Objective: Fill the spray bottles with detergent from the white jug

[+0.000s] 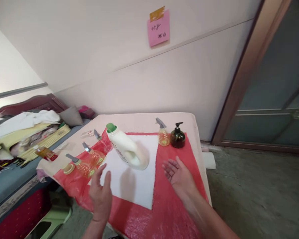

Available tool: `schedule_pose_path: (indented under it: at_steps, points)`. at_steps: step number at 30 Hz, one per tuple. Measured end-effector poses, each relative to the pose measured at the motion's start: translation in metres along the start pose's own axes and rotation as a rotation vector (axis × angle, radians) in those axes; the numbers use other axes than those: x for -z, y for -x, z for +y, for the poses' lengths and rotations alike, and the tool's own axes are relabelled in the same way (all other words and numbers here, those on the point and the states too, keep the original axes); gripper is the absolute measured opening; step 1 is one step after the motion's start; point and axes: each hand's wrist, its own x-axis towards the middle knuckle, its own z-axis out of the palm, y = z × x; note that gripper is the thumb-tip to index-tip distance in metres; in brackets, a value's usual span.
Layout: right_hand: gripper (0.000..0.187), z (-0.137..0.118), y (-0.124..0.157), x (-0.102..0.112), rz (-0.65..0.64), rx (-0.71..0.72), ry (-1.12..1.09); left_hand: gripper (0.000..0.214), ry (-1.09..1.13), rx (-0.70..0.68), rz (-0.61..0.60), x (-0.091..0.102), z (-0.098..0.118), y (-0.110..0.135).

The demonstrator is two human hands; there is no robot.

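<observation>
A white detergent jug with a green pour spout stands uncapped on the white sheet, appearing slanted to the left in this wide view. My left hand is open near the sheet's left edge, thumb and fingers apart, holding nothing. To the right, over the red cloth, my right hand is open with its palm turned up and empty. Behind it are a clear spray bottle with a grey head and a dark pump bottle. Several similar spray bottles line the left side, beside a cream cap.
The pink-covered table meets the wall, where a pink note is taped. An amber bottle lies at the table's left edge. Further left are a bed with piled cloths and a green stool; a framed sliding door is at right.
</observation>
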Motion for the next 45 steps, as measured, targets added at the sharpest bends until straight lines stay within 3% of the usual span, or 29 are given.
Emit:
schedule_pose_path:
  at_steps: [5, 9, 12, 15, 17, 20, 23, 25, 29, 32, 35, 38, 41, 45]
  points:
    - [0.033, -0.016, -0.001, 0.011, 0.05, 0.052, -0.108, 0.027, 0.183, -0.103, -0.527, -0.083, 0.096, 0.047]
    - [0.031, -0.028, -0.003, 0.017, 0.074, 0.073, -0.201, 0.023, 0.23, -0.063, -0.808, -0.173, 0.138, 0.058]
    - [0.03, -0.035, -0.007, 0.019, 0.101, 0.079, -0.251, 0.039, 0.098, -0.034, -0.763, -0.241, 0.153, 0.057]
    - [0.034, -0.042, -0.01, 0.021, 0.132, 0.076, -0.281, 0.048, 0.03, 0.024, -0.713, -0.295, 0.156, 0.053]
    - [0.036, -0.046, -0.011, 0.023, 0.153, 0.073, -0.302, 0.045, 0.009, 0.038, -0.701, -0.32, 0.153, 0.051]
    - [0.038, -0.05, -0.011, 0.024, 0.18, 0.067, -0.34, 0.029, -0.007, 0.036, -0.695, -0.339, 0.146, 0.05]
    - [0.038, -0.052, -0.01, 0.024, 0.202, 0.062, -0.372, 0.018, 0.007, 0.024, -0.685, -0.337, 0.142, 0.053]
    - [0.038, -0.053, -0.009, 0.024, 0.222, 0.054, -0.381, 0.016, 0.039, 0.017, -0.668, -0.322, 0.145, 0.056]
    - [0.039, -0.051, -0.007, 0.025, 0.261, 0.016, -0.355, 0.024, 0.168, 0.003, -0.6, -0.26, 0.159, 0.064]
    - [0.04, -0.051, 0.0, 0.021, 0.168, -0.009, -0.312, 0.03, 0.436, 0.077, -0.511, -0.199, 0.16, 0.07]
    - [0.04, -0.047, 0.013, 0.009, -0.101, -0.062, -0.25, 0.035, 0.493, 0.195, -0.443, -0.145, 0.143, 0.075]
    - [0.042, -0.033, 0.024, 0.0, -0.312, -0.164, -0.148, 0.038, 0.528, 0.265, -0.353, -0.109, 0.116, 0.075]
    - [0.045, -0.012, 0.027, -0.002, -0.391, -0.232, 0.022, 0.035, 0.657, 0.238, -0.336, -0.09, 0.091, 0.07]
    - [0.05, 0.008, 0.023, -0.005, -0.37, -0.32, 0.255, 0.03, 0.855, 0.258, -0.371, -0.078, 0.071, 0.059]
